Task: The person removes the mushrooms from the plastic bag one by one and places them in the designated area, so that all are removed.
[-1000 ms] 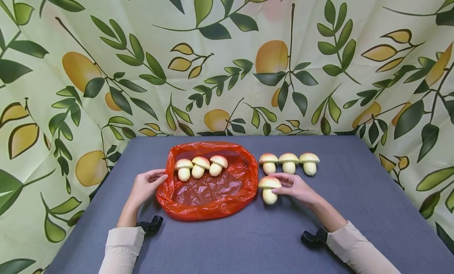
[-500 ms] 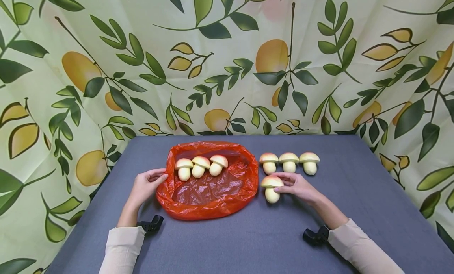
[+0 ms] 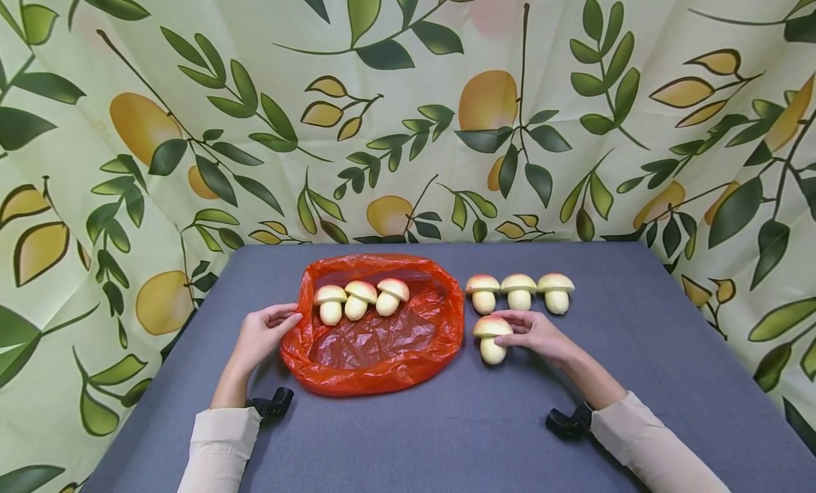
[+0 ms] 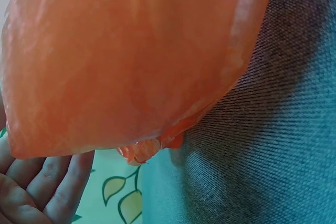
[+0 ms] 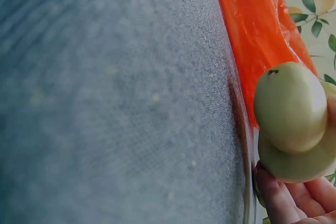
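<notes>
An opened red plastic bag [image 3: 376, 380] lies on the table with its rim rolled down. Three toy mushrooms [image 3: 360, 302] with reddish-yellow caps sit inside along its far side. My left hand [image 3: 261, 337] holds the bag's left rim; in the left wrist view the bag's orange-looking side [image 4: 131, 66] hides its fingertips. To the right of the bag, my right hand [image 3: 538, 337] grips another toy mushroom [image 3: 492, 348] by thumb and fingers, stem pointing toward me. The right wrist view shows the rounded end of that mushroom's stem [image 5: 291, 108] up close.
Three more toy mushrooms [image 3: 519, 295] stand in a row behind my right hand, right of the bag. A grey-blue cloth [image 3: 408, 443] covers the table. Behind it hangs a leaf-and-fruit patterned curtain [image 3: 408, 125]. Black wrist cameras [image 3: 570, 422] sit on both wrists.
My right hand has shifted slightly right with the mushroom, away from the bag. The left hand and the bag look unchanged.
</notes>
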Demonstrator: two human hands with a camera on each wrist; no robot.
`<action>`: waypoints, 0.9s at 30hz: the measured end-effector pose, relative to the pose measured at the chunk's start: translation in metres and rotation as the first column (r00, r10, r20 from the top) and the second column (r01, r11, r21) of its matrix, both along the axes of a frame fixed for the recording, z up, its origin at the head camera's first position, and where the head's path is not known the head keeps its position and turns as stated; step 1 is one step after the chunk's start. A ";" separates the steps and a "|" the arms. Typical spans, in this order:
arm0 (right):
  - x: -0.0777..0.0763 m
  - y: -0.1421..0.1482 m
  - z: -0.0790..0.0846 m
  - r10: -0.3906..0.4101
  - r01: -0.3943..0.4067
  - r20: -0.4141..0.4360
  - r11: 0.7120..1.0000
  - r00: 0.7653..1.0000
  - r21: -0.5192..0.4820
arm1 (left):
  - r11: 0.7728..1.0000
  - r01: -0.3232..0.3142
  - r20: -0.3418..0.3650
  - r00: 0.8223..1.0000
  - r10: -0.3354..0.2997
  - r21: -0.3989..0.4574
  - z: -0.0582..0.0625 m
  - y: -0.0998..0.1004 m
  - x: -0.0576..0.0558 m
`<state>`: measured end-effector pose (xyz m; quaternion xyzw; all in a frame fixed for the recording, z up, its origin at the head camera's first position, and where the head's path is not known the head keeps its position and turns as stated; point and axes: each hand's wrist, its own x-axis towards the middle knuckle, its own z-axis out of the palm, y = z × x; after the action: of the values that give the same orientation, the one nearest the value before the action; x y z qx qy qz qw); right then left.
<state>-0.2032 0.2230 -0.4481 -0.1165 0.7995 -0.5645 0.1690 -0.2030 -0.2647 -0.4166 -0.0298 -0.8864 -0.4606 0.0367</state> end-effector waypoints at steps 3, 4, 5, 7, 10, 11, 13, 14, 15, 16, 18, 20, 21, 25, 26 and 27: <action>-0.001 -0.001 -0.001 -0.001 0.001 -0.005 1.000 1.000 0.006 | 1.000 -0.002 0.005 1.000 0.002 0.001 0.000 0.000 0.000; -0.001 -0.001 -0.001 -0.002 0.002 -0.007 1.000 1.000 0.005 | 1.000 -0.003 0.006 1.000 0.003 0.002 0.000 0.000 0.000; -0.001 -0.001 -0.002 -0.003 0.004 -0.012 1.000 1.000 0.005 | 1.000 -0.002 0.007 1.000 0.002 0.003 0.000 0.000 0.000; -0.001 -0.001 -0.002 -0.009 0.009 -0.027 1.000 1.000 0.004 | 1.000 -0.001 0.006 1.000 0.001 0.004 0.000 0.000 -0.001; -0.001 -0.002 -0.002 -0.019 0.019 -0.040 1.000 0.999 0.004 | 1.000 0.001 0.002 1.000 -0.001 0.006 0.000 -0.001 -0.001; -0.001 -0.002 -0.002 -0.024 0.024 -0.041 1.000 0.999 0.006 | 1.000 0.000 0.002 1.000 0.000 0.004 0.000 -0.001 -0.001; -0.001 -0.002 -0.001 -0.029 0.030 -0.041 0.999 0.999 0.019 | 1.000 -0.001 0.002 1.000 0.001 0.000 0.000 -0.001 -0.001; -0.001 -0.003 0.000 -0.030 0.031 -0.043 0.999 0.999 0.031 | 1.000 -0.001 0.001 1.000 0.001 0.000 0.000 -0.001 -0.001; -0.001 -0.003 0.000 -0.033 0.035 -0.047 0.998 0.998 0.047 | 1.000 -0.002 0.001 1.000 0.002 -0.002 0.000 -0.001 -0.001; -0.001 -0.004 0.001 -0.037 0.040 -0.052 0.997 0.998 0.064 | 1.000 -0.003 -0.001 1.000 0.003 -0.002 0.000 -0.001 0.000; -0.001 -0.005 0.003 -0.048 0.054 -0.062 0.994 0.997 0.097 | 1.000 -0.002 -0.002 1.000 0.002 0.000 -0.001 -0.001 0.000; -0.001 -0.007 0.006 -0.064 0.071 -0.066 0.991 0.996 0.118 | 1.000 -0.002 -0.002 1.000 0.002 0.001 0.000 -0.001 0.000; -0.001 -0.008 0.006 -0.072 0.080 -0.067 0.990 0.995 0.120 | 1.000 -0.002 -0.001 1.000 0.002 0.002 0.000 -0.001 0.000; -0.002 -0.010 0.007 -0.109 0.115 -0.057 0.987 0.992 0.109 | 1.000 -0.004 0.008 1.000 0.004 -0.001 0.000 -0.001 -0.001; -0.003 -0.010 0.007 -0.117 0.123 -0.055 0.987 0.992 0.106 | 1.000 -0.005 0.010 1.000 0.005 -0.002 0.000 -0.001 -0.001; -0.004 -0.010 0.006 -0.126 0.131 -0.055 0.986 0.991 0.107 | 1.000 -0.005 0.011 1.000 0.005 -0.003 0.000 -0.001 -0.001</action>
<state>-0.2071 0.2131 -0.4420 -0.0688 0.8392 -0.5261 0.1191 -0.2041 -0.2661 -0.4164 -0.0252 -0.8873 -0.4594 0.0329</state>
